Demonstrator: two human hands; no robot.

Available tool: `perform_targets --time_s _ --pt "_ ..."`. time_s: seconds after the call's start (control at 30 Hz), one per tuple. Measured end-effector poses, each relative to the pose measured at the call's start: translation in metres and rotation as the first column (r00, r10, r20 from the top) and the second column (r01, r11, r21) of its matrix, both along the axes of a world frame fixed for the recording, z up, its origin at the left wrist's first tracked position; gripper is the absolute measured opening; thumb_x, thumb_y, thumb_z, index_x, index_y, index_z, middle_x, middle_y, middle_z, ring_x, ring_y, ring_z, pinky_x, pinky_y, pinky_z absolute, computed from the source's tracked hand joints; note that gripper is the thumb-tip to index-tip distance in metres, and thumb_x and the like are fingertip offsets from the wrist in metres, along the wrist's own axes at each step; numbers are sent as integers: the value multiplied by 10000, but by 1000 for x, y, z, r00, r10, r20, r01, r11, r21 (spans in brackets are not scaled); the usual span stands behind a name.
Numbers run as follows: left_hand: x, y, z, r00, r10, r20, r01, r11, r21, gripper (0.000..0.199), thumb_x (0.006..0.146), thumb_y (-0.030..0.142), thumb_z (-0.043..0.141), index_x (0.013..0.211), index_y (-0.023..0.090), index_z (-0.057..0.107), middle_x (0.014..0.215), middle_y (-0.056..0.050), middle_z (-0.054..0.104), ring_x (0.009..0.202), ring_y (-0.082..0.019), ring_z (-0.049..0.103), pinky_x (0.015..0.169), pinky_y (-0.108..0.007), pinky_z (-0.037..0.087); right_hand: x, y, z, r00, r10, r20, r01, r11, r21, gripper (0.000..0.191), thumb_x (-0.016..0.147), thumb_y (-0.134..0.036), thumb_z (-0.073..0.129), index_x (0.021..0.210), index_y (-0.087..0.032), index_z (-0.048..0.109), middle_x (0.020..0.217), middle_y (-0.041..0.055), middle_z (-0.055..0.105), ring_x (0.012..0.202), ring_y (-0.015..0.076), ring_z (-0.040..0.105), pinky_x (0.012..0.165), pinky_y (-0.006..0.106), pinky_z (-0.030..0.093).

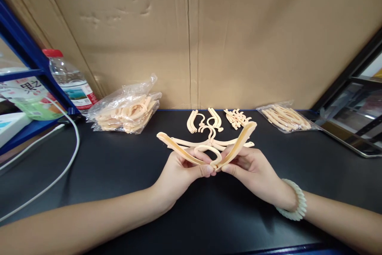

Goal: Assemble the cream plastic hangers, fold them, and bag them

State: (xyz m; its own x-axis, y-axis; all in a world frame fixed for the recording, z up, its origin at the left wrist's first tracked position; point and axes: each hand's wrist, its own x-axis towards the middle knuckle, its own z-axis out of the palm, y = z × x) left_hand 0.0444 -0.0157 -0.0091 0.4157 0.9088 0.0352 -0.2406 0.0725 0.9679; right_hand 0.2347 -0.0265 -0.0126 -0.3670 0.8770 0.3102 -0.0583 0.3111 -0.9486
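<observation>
Between both hands I hold a cream plastic hanger, its two arms angled upward in a V and its hook curving at the middle joint. My left hand pinches the left arm and the joint, thumb on top. My right hand, with a pale bead bracelet on the wrist, grips the right arm close to the joint. Just behind them, assembled hangers lie spread on the black table. Farther back are loose hanger arms, more arms and a pile of hooks.
A clear bag of hanger parts sits at the back left, another bag at the back right. A water bottle, a blue shelf frame and a white cable are left. Cardboard walls the back; a metal rack stands right.
</observation>
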Motion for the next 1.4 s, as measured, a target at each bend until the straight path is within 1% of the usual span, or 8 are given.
perform_targets --time_s 0.33,0.63,0.8,1.0,1.07,1.13,1.23,1.4 --pt "3 -2 1 998 67 -13 -68 995 -70 119 679 179 817 736 120 731 697 -45 736 684 -141 688 669 -215 551 -6 -5 0 994 -105 -10 105 994 6 93 834 -231 708 920 -197 711 874 31 737 800 175 720 762 272 611" --pt "-11 5 14 986 159 -53 -166 971 -172 248 683 296 834 778 146 661 761 9 679 704 -116 687 701 -193 561 18 19 9 986 -102 -130 70 971 -230 215 758 -275 781 878 -192 624 741 -15 637 656 109 634 482 167 556" --pt "-45 21 19 975 189 -114 -202 972 -119 263 670 238 844 837 152 659 823 0 679 755 -107 674 775 -194 553 58 45 29 982 -17 185 48 986 -162 221 750 -306 781 782 -163 616 684 5 653 609 117 636 539 210 573" --pt "-68 41 11 910 19 -413 53 986 161 173 731 257 783 829 162 676 755 -20 683 699 -143 670 660 -230 548 80 55 29 830 72 552 -49 997 -56 237 761 -361 753 798 -159 634 696 26 691 607 138 638 557 244 528" --pt "-73 48 10 814 82 -575 210 882 422 99 773 243 738 822 164 702 787 -39 688 685 -150 659 617 -233 533 81 56 29 758 34 651 -62 998 20 226 773 -367 740 780 -166 636 662 6 673 591 130 615 549 236 485" --pt "-76 52 9 747 184 -639 364 690 625 62 832 219 679 851 175 718 827 -51 695 737 -159 655 657 -246 531 82 56 30 685 -20 728 -95 989 116 205 785 -360 729 764 -174 645 676 -4 663 607 125 597 567 238 455" --pt "-79 53 8 697 332 -635 481 440 758 110 892 184 605 926 203 708 906 -58 696 835 -173 628 752 -284 520 81 56 31 614 -106 782 -142 960 241 162 800 -334 714 770 -188 653 741 1 651 684 140 591 626 258 441" --pt "-79 49 7 606 528 -596 528 294 797 151 919 184 548 955 211 692 1048 -86 660 902 -197 588 789 -332 515 80 57 30 586 -169 792 -192 921 339 134 835 -315 663 768 -200 650 838 36 617 826 187 577 744 318 453"
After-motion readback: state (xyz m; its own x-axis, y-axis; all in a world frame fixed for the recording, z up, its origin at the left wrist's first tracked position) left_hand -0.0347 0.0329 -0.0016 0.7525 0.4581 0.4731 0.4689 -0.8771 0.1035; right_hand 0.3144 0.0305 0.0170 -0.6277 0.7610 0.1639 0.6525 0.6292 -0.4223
